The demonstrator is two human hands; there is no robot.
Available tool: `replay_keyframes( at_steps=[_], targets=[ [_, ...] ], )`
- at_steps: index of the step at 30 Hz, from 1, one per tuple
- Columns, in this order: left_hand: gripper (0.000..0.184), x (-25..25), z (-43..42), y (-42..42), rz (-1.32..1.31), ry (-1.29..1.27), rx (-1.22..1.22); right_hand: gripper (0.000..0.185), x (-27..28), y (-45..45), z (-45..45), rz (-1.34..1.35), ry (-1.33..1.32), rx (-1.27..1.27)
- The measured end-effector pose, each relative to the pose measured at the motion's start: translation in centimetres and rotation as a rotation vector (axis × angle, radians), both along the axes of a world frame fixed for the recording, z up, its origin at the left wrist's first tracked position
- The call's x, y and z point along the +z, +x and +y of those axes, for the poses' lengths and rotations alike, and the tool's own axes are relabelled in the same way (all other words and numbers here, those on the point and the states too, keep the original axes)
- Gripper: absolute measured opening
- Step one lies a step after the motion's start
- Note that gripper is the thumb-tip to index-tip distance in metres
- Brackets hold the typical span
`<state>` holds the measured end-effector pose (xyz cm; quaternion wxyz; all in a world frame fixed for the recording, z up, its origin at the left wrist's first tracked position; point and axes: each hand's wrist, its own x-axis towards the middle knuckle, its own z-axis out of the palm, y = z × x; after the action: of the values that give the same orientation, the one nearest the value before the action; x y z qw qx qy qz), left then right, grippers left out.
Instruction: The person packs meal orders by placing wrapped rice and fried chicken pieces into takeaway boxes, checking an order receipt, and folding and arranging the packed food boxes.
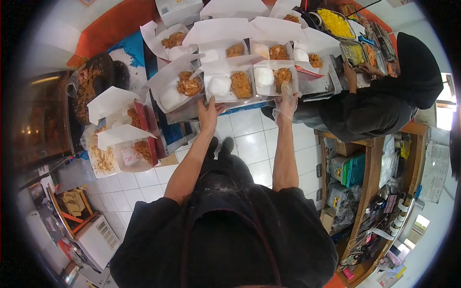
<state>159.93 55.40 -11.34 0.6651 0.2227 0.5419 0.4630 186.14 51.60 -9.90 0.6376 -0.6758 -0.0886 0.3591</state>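
My bare left hand [210, 114] grips the front edge of an open white food box [229, 99], between it and a neighbouring box [169, 108] on the left. Inside the middle box lie a white wrapped round portion [219, 86] and a piece of fried chicken [241, 85]. My right hand [286, 103], in a clear plastic glove, is closed over the front wall of the box to the right [265, 97]. Its fingertips reach beside that box's fried chicken [282, 77]; whether they touch it is unclear. A wrapped white portion [264, 77] sits beside that chicken.
More open boxes with chicken stand behind, and two boxes [127, 168] sit lower left. At right a co-worker [379, 103] handles a metal tray [353, 52] near a tray of yellow food [336, 23]. Wooden shelving [372, 182] stands right, a dark pan [93, 84] left.
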Motion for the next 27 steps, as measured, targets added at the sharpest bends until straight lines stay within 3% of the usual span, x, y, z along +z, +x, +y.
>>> replay_keyframes(
  at_steps=[2, 5, 6, 8, 10, 12, 13, 15, 16, 17, 19, 20, 22, 23, 24, 26, 27],
  targets=[
    [0.066, 0.2, -0.2, 0.0, -0.007, -0.011, -0.021, 0.087, 0.5, -0.8, -0.9, 0.066, 0.065, 0.028],
    [0.069, 1.6, -1.5, -0.5, 0.053, -0.029, -0.072, 0.073, 1.1, -3.9, -2.4, 0.099, 0.161, -0.285],
    [0.069, 1.9, -2.4, -1.1, 0.054, -0.031, -0.058, 0.073, 0.1, -4.7, -3.6, 0.101, 0.158, -0.271],
    [0.064, 2.7, -4.6, -3.0, 0.042, -0.078, -0.269, 0.067, -4.1, -6.3, -6.0, 0.093, 0.159, -0.111],
    [0.056, 2.1, -7.8, -6.7, 0.050, 0.030, -0.605, 0.044, -4.7, -10.4, -8.4, 0.166, 0.002, 0.032],
    [0.050, 3.5, -10.9, -10.5, 0.003, 0.000, -0.859, 0.034, -9.6, -12.5, -12.0, 0.122, -0.130, 0.602],
    [0.049, 4.2, -12.8, -12.7, -0.023, -0.009, -0.947, 0.036, -13.6, -14.1, -14.7, -0.291, 0.036, 0.867],
    [0.046, 6.5, -15.7, -17.9, -0.038, -0.006, -1.050, 0.034, -12.1, -19.0, -15.4, -0.540, 0.097, 1.297],
    [0.045, 8.0, -17.3, -20.5, -0.036, -0.002, -1.075, 0.031, -6.1, -22.2, -14.8, -0.378, -0.073, 1.480],
    [0.045, 8.5, -19.1, -23.4, -0.021, -0.002, -0.996, 0.031, -3.0, -25.9, -14.1, -0.379, -0.044, 1.557],
    [0.043, 9.3, -22.5, -30.0, 0.038, 0.137, -0.948, 0.038, 1.4, -34.0, -13.4, -0.645, -0.339, 2.035],
    [0.043, 9.9, -24.1, -33.6, 0.058, 0.140, -0.885, 0.038, 3.2, -37.7, -13.5, -0.667, -0.303, 2.092],
    [0.042, 11.4, -28.3, -41.1, -0.128, -0.021, -0.735, 0.042, 5.9, -44.9, -15.6, -0.417, -0.397, 2.077],
    [0.042, 12.1, -30.4, -44.9, -0.154, -0.030, -0.668, 0.043, 7.0, -49.6, -15.9, -0.652, -0.299, 2.265],
    [0.042, 11.9, -32.0, -49.0, -0.143, -0.016, -0.623, 0.043, 6.9, -53.6, -16.4, -0.677, -0.272, 2.304],
    [0.043, 11.6, -35.9, -56.5, -0.104, -0.064, -0.487, 0.044, 7.2, -60.6, -18.0, -0.893, 0.052, 2.374],
    [0.042, 11.8, -37.5, -59.8, -0.024, -0.043, -0.268, 0.044, 9.0, -64.8, -18.0, -0.909, 0.088, 2.391]
  ],
)
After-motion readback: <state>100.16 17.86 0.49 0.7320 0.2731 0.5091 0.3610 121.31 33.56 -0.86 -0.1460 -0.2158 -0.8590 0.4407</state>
